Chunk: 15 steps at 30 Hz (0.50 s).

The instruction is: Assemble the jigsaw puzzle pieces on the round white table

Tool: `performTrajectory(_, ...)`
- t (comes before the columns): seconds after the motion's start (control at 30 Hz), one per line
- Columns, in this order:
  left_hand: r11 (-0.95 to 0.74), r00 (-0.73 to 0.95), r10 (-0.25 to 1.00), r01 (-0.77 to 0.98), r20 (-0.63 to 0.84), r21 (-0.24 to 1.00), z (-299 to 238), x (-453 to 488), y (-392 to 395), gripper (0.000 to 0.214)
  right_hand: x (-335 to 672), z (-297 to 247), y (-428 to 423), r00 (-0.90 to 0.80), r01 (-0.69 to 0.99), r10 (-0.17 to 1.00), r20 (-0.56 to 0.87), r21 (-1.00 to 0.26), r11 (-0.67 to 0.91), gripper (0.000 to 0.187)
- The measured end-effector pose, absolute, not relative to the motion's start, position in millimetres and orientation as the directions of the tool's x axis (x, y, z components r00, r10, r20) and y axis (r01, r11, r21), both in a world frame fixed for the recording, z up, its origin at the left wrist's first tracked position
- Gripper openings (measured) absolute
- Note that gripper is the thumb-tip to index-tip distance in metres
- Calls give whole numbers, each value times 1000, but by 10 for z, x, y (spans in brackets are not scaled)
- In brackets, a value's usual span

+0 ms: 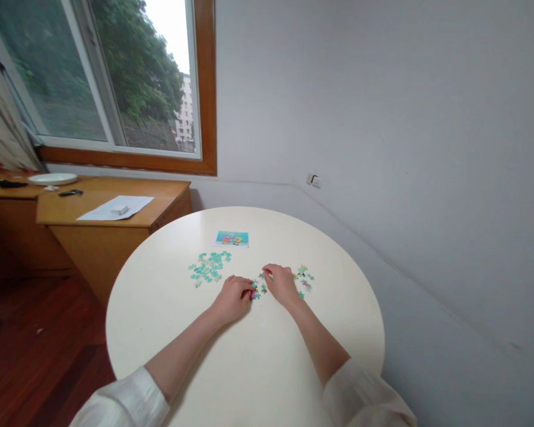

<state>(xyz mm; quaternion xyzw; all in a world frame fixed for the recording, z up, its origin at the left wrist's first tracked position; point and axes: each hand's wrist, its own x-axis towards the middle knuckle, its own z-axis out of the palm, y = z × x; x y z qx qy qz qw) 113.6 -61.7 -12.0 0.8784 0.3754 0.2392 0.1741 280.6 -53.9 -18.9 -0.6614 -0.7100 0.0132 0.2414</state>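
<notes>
Small jigsaw puzzle pieces [257,290] in mixed colours lie at the middle of the round white table. My left hand [232,300] rests at their left side, its fingers curled and closed on a pinkish puzzle piece at the group's edge. Just to the right and slightly farther away, my right hand [281,283] is bent over the table with thumb and fingers pinched together at a small greenish puzzle piece [261,275]. Its fingers partly hide that piece. More loose puzzle pieces [307,284] are spread to the right of my right hand, some partly covered by it.
A pile of turquoise puzzle pieces [207,268] lies left of my hands. Behind it is a picture card [232,239] with cartoon figures. A wooden desk [173,196] at the left holds a paper sheet [102,210] and a white plate [53,178]. The wall [427,178] stands close on the right.
</notes>
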Motion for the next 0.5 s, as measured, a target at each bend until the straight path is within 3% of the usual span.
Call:
performTrajectory(0.17,-629,579,768,604,272,489,-98,1130,-632,30,2803,-206,-543,30,958,954,299,-282,59,19)
performTrajectory(0.5,-595,555,794,626,248,504,-82,1126,-645,30,2794,-175,-557,21,904,978,209,-422,71,11)
